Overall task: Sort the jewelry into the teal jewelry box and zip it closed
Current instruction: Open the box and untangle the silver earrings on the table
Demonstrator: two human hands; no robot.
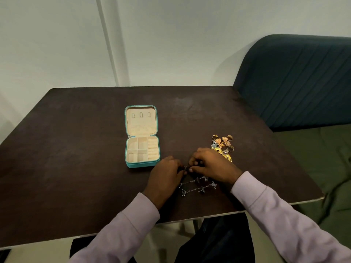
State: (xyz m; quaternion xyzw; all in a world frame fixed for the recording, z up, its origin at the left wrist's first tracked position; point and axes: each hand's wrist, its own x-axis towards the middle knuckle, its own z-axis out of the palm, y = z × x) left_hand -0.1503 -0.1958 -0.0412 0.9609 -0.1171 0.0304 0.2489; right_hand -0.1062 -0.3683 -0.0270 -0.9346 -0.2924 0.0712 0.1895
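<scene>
The teal jewelry box (141, 164) lies open on the dark table, its cream lid folded back and its compartments showing nothing inside. My left hand (164, 173) and my right hand (210, 165) meet just right of the box, and both pinch one small dark silver piece (187, 168) between their fingertips. Two silver chain earrings (197, 185) lie on the table just below my hands. A pile of gold and silver jewelry (223, 146) sits behind my right hand, partly hidden by it.
The dark table (76, 149) ends in a pale front edge near my body. A dark teal upholstered seat back (296, 82) and a green cushion (322, 158) stand to the right. A plain wall is behind.
</scene>
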